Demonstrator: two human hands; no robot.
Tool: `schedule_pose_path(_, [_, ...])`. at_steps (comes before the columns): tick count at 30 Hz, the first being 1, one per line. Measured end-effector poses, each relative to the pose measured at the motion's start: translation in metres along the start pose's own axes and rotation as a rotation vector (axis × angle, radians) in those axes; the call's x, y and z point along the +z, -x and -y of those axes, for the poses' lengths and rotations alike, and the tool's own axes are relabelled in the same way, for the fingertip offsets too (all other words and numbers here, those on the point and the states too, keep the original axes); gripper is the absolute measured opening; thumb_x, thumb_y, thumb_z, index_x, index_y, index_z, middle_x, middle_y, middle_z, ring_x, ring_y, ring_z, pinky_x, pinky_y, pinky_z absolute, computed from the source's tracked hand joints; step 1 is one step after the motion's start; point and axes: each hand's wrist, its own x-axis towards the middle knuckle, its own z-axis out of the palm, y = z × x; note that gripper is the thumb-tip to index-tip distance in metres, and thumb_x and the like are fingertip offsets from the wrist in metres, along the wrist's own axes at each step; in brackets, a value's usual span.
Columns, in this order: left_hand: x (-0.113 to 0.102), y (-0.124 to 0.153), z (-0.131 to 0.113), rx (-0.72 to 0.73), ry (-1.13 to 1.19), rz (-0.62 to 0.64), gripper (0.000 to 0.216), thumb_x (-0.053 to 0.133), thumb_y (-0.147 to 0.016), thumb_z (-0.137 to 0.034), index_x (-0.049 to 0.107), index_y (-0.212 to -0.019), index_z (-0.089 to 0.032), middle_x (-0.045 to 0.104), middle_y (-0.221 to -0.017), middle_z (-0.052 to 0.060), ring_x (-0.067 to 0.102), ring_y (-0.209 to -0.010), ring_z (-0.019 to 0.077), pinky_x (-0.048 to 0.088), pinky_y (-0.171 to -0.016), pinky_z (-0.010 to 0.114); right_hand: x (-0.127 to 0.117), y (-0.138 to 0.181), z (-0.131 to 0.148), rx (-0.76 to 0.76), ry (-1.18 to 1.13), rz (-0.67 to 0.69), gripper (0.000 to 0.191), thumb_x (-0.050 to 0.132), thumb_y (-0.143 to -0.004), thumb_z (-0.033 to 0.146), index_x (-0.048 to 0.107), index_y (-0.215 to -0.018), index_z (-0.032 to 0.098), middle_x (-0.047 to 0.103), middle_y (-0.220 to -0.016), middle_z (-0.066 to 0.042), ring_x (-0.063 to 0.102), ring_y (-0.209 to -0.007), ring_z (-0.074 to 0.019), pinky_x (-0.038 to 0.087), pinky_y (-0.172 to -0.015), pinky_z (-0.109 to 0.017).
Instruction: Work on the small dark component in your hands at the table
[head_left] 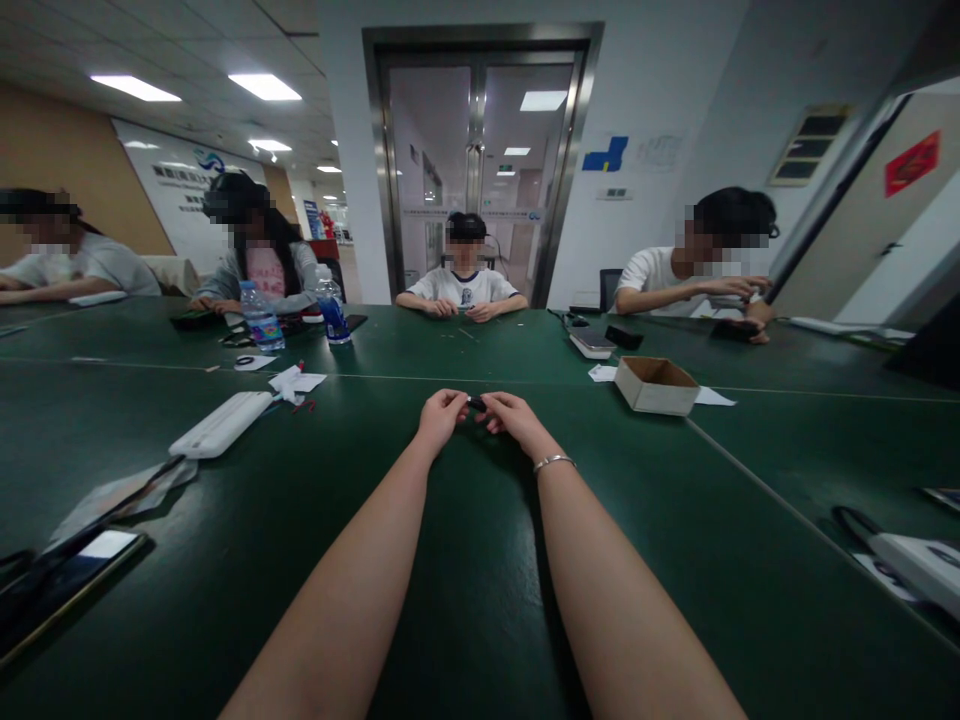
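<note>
Both my arms stretch out over the dark green table (480, 560), and my hands meet near its middle. Pinched between them is a small black item (476, 403) with a light tip on its left end; it is too small to name. My left hand (442, 415) grips the light end between thumb and fingers. The fingers of my right hand (514, 415) close on the black end, and a bracelet (553, 462) circles that wrist. My fingertips hide part of the item.
Left of my hands lie a white power bank (223, 425), paper scraps (296, 382) and a phone (67, 590). Two water bottles (262, 318) stand farther back. An open box (656, 387) sits to the right. Several people are seated around the table.
</note>
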Motion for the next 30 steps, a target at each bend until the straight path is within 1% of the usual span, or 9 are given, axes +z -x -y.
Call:
schedule_pose_path(4, [0.0003, -0.0008, 0.0005, -0.011, 0.012, -0.023, 0.018, 0.066, -0.074, -0.030, 0.063, -0.081, -0.013, 0.063, -0.073, 0.004, 0.059, -0.067, 0.0123, 0.047, -0.064, 0.024, 0.0000, 0.0027, 0.0036, -0.015, -0.020, 0.025, 0.033, 0.070, -0.077, 0.010, 0.060, -0.108, 0.016, 0.066, -0.080, -0.001, 0.055, -0.047, -0.0047, 0.048, -0.045, -0.014])
schedule_pose_path(8, [0.0005, -0.0013, 0.0002, -0.013, 0.005, -0.019, 0.017, 0.065, -0.074, -0.028, 0.062, -0.082, -0.013, 0.063, -0.074, 0.004, 0.058, -0.066, 0.0114, 0.045, -0.061, 0.022, 0.0003, 0.0033, 0.0050, 0.020, 0.006, 0.016, 0.015, 0.058, -0.089, 0.022, 0.060, -0.099, 0.012, 0.065, -0.072, -0.004, 0.053, -0.044, -0.0051, 0.046, -0.042, -0.014])
schedule_pose_path(12, [0.0000, -0.0012, -0.0004, -0.020, 0.012, -0.029, 0.019, 0.066, -0.074, -0.029, 0.062, -0.082, -0.013, 0.063, -0.074, 0.004, 0.059, -0.067, 0.0117, 0.047, -0.062, 0.023, 0.0004, 0.0015, 0.0041, -0.005, -0.035, -0.016, 0.034, 0.068, -0.079, 0.012, 0.057, -0.110, 0.018, 0.065, -0.081, -0.001, 0.055, -0.045, -0.0049, 0.048, -0.043, -0.014])
schedule_pose_path(16, [-0.0001, -0.0017, 0.0003, -0.012, 0.002, -0.022, 0.019, 0.067, -0.073, -0.030, 0.063, -0.081, -0.013, 0.063, -0.074, 0.004, 0.059, -0.067, 0.0117, 0.047, -0.061, 0.022, -0.0007, -0.0004, 0.0022, 0.026, -0.028, -0.009, 0.017, 0.058, -0.088, 0.023, 0.059, -0.102, 0.014, 0.064, -0.074, -0.003, 0.052, -0.042, -0.0052, 0.047, -0.040, -0.014])
schedule_pose_path(20, [-0.0007, -0.0029, 0.0023, 0.000, 0.010, -0.032, 0.020, 0.066, -0.074, -0.030, 0.063, -0.082, -0.013, 0.064, -0.077, 0.005, 0.059, -0.068, 0.0116, 0.048, -0.061, 0.022, -0.0023, -0.0019, 0.0000, -0.032, -0.061, 0.011, 0.032, 0.068, -0.078, 0.012, 0.058, -0.108, 0.018, 0.065, -0.087, -0.003, 0.053, -0.044, -0.0041, 0.049, -0.043, -0.015])
schedule_pose_path(24, [-0.0016, -0.0031, 0.0036, 0.018, -0.003, -0.012, 0.023, 0.068, -0.072, -0.033, 0.063, -0.082, -0.013, 0.065, -0.078, 0.006, 0.060, -0.069, 0.0128, 0.048, -0.061, 0.023, -0.0031, -0.0027, -0.0014, 0.007, -0.044, 0.003, 0.019, 0.059, -0.088, 0.025, 0.060, -0.103, 0.014, 0.065, -0.073, -0.004, 0.051, -0.041, -0.0058, 0.047, -0.040, -0.016])
schedule_pose_path(26, [-0.0014, -0.0027, 0.0030, 0.014, 0.002, -0.019, 0.022, 0.067, -0.072, -0.032, 0.063, -0.082, -0.013, 0.065, -0.078, 0.006, 0.060, -0.069, 0.0126, 0.048, -0.061, 0.023, -0.0034, -0.0024, -0.0018, -0.014, -0.045, 0.020, 0.018, 0.062, -0.084, 0.020, 0.061, -0.101, 0.015, 0.066, -0.076, -0.003, 0.051, -0.041, -0.0047, 0.048, -0.041, -0.015])
schedule_pose_path(29, [0.0000, -0.0016, 0.0007, 0.001, 0.014, -0.034, 0.018, 0.065, -0.074, -0.029, 0.063, -0.082, -0.013, 0.064, -0.076, 0.005, 0.060, -0.068, 0.0118, 0.048, -0.061, 0.022, -0.0035, -0.0015, -0.0018, -0.045, -0.058, 0.011, 0.040, 0.073, -0.071, 0.009, 0.059, -0.107, 0.018, 0.065, -0.085, -0.002, 0.053, -0.044, -0.0039, 0.050, -0.044, -0.015])
schedule_pose_path(30, [0.0005, -0.0014, -0.0001, -0.004, 0.014, -0.038, 0.018, 0.065, -0.074, -0.028, 0.063, -0.082, -0.013, 0.064, -0.076, 0.005, 0.060, -0.068, 0.0117, 0.048, -0.061, 0.022, -0.0034, -0.0014, -0.0016, -0.039, -0.053, 0.003, 0.040, 0.073, -0.071, 0.010, 0.059, -0.108, 0.017, 0.065, -0.084, -0.002, 0.053, -0.044, -0.0041, 0.049, -0.043, -0.015])
